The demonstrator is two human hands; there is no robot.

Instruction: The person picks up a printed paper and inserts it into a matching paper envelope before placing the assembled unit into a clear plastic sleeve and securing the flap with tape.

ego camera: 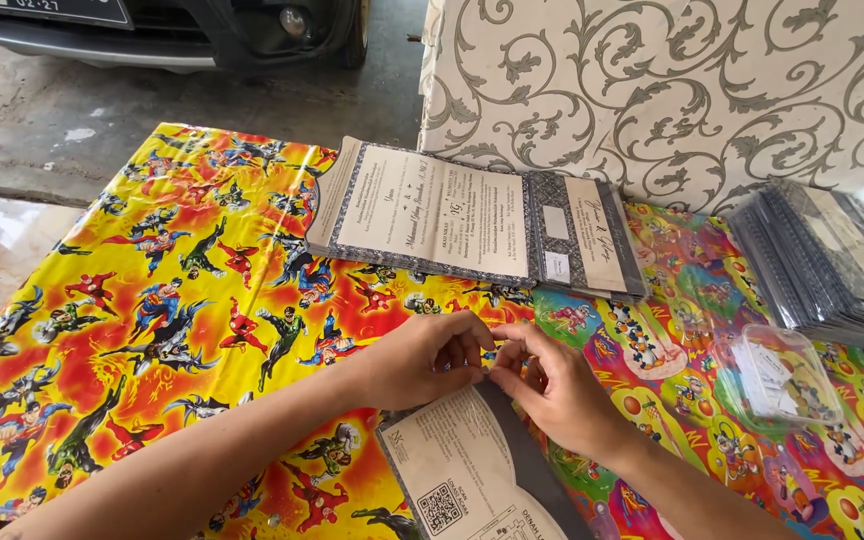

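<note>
- Table under bright cartoon-print plastic cover (pixel 152 300); concrete floor and a car bumper (pixel 152 30) beyond it, scroll-patterned cloth (pixel 672 90) behind.
- Ahead of my fingers: open stack of cards (pixel 472 215). To the right: clear plastic tub (pixel 782 385), and past it a dark card pile (pixel 827 260). Nothing blocks my hands.
- My left hand (pixel 422 360) and right hand (pixel 557 390) meet at the top edge of a folded card (pixel 472 470), fingers pinched narrow on it; the card lies just below my fingertips.

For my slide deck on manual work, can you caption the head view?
Both hands, left and right, pinch the top edge of a card on a comic-print tablecloth.
</note>
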